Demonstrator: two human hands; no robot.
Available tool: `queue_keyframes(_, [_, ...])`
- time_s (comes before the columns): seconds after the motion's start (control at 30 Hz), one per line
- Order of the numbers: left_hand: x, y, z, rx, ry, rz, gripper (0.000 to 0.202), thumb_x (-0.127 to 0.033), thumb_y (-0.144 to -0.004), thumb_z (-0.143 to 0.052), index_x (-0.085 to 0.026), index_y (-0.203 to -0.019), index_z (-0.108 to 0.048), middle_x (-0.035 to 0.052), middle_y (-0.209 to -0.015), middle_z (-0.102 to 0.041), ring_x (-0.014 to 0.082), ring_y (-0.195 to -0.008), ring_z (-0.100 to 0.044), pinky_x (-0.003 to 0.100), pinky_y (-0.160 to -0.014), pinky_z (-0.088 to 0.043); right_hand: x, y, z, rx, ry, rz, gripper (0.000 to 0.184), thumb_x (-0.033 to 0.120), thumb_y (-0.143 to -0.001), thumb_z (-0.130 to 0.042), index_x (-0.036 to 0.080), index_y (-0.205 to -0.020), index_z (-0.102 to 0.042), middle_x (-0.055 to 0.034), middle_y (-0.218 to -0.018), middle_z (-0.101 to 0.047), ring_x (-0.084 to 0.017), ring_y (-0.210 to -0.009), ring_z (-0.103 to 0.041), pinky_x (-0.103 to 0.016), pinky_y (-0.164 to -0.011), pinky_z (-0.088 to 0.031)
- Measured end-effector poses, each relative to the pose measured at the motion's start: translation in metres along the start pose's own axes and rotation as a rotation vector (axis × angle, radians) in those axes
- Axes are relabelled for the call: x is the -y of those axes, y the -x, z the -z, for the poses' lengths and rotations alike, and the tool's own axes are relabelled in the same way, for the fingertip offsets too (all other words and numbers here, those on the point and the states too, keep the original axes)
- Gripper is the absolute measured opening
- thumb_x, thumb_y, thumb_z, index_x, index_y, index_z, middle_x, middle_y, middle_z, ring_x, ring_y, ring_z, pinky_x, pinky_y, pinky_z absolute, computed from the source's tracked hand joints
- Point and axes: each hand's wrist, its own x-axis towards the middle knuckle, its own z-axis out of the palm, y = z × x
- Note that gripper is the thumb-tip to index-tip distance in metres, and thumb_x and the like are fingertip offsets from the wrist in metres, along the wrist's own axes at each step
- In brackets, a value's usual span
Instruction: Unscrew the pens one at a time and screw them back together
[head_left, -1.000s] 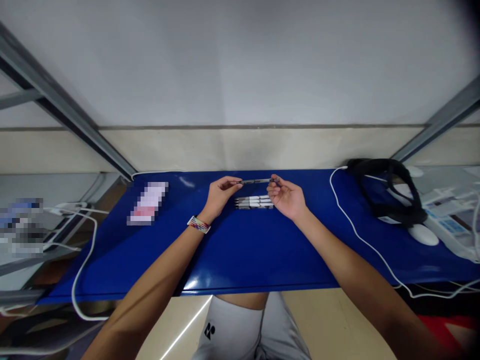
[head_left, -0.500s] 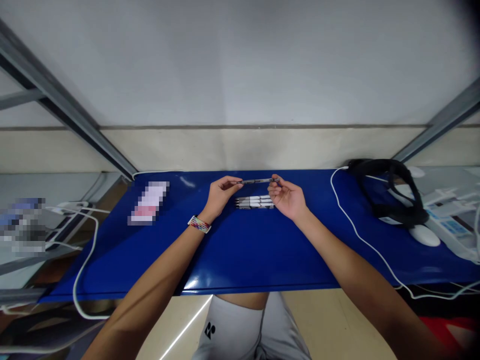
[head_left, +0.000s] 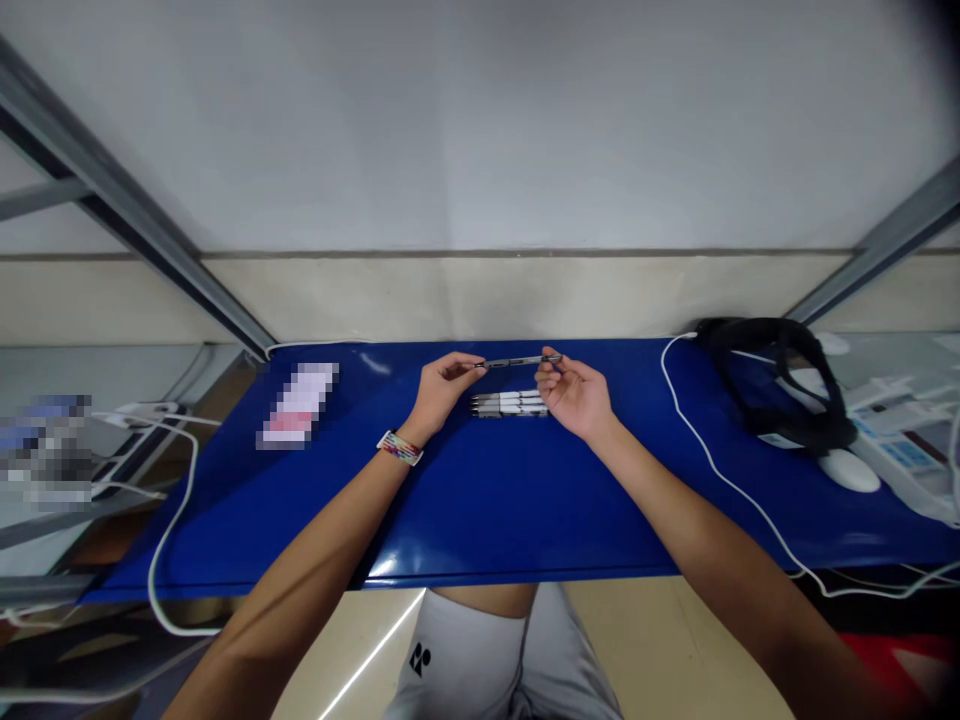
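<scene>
A slim dark pen (head_left: 514, 362) is held level between my two hands, just beyond several other pens. My left hand (head_left: 444, 388) pinches its left end between thumb and fingers. At the other end, my right hand (head_left: 576, 393) grips it with the thumb and fingertips, palm partly turned up. Below the held pen, several white-and-grey pens (head_left: 510, 403) with dark tips lie side by side on the blue table (head_left: 510, 500). Their right ends are partly hidden by my right hand.
A pixelated pink-and-white item (head_left: 298, 405) lies at the table's left. On the right are a black strapped headset (head_left: 772, 400), a white rounded device (head_left: 849, 470) and a white cable (head_left: 720, 480). Metal posts (head_left: 135, 210) stand at both sides, with a wall behind.
The pen between my hands has tilted very slightly. Both hands keep nearly the same place and hold, and the pens on the table have not moved.
</scene>
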Motion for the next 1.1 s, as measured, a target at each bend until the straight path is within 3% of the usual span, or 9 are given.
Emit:
queue_keyframes(0.37, [-0.0019,-0.0001,-0.0001,0.01,0.007,-0.001,0.028,-0.038,-0.08,-0.093,-0.021,-0.102,-0.085,0.006,-0.098,-0.084,0.0202,-0.09,-0.077,0.037,-0.092,-0.06,-0.0002,0.001,-0.0011,-0.02,0.022,0.01,0.02,0.016,-0.085,-0.067,0.018,-0.105,-0.071,-0.0022,-0.078,-0.062,-0.013,-0.066,-0.053,-0.023,-0.058,-0.052])
queue_keyframes(0.5, [-0.0012,0.0001,0.0,0.006,-0.015,-0.006,0.029,-0.04,-0.081,-0.093,-0.022,-0.102,-0.085,0.0059,-0.095,-0.084,0.0204,-0.089,-0.076,0.038,-0.091,-0.06,0.0008,0.0025,-0.0026,-0.003,0.015,0.013,0.024,0.022,-0.088,-0.069,0.018,-0.112,-0.071,-0.0041,-0.084,-0.065,-0.015,-0.07,-0.057,-0.025,-0.06,-0.055])
queue_keyframes(0.63, [-0.0008,-0.0008,0.001,-0.007,-0.02,-0.016,0.03,-0.04,-0.081,-0.092,-0.021,-0.103,-0.084,0.0073,-0.099,-0.084,0.0219,-0.093,-0.077,0.04,-0.094,-0.061,0.0,0.0022,-0.0033,-0.021,0.029,0.003,0.023,0.016,-0.084,-0.068,0.019,-0.107,-0.071,-0.0029,-0.08,-0.064,-0.014,-0.068,-0.056,-0.024,-0.059,-0.053])
queue_keyframes(0.97, [-0.0025,0.0004,-0.0014,0.001,-0.02,0.005,0.032,-0.042,-0.081,-0.093,-0.02,-0.103,-0.084,0.0075,-0.099,-0.084,0.0224,-0.093,-0.077,0.04,-0.095,-0.061,0.001,0.0033,-0.0038,-0.021,-0.009,0.028,0.026,0.024,-0.087,-0.069,0.017,-0.112,-0.072,-0.0059,-0.088,-0.068,-0.015,-0.073,-0.06,-0.025,-0.063,-0.057])
queue_keyframes(1.1, [-0.0038,0.001,-0.0015,-0.001,-0.008,0.0,0.03,-0.04,-0.081,-0.093,-0.02,-0.102,-0.084,0.0079,-0.101,-0.084,0.0223,-0.095,-0.078,0.041,-0.097,-0.06,0.0011,0.0028,-0.0038,-0.032,0.0,0.019,0.025,0.015,-0.083,-0.068,0.018,-0.108,-0.072,-0.0032,-0.08,-0.066,-0.014,-0.069,-0.058,-0.023,-0.059,-0.055])
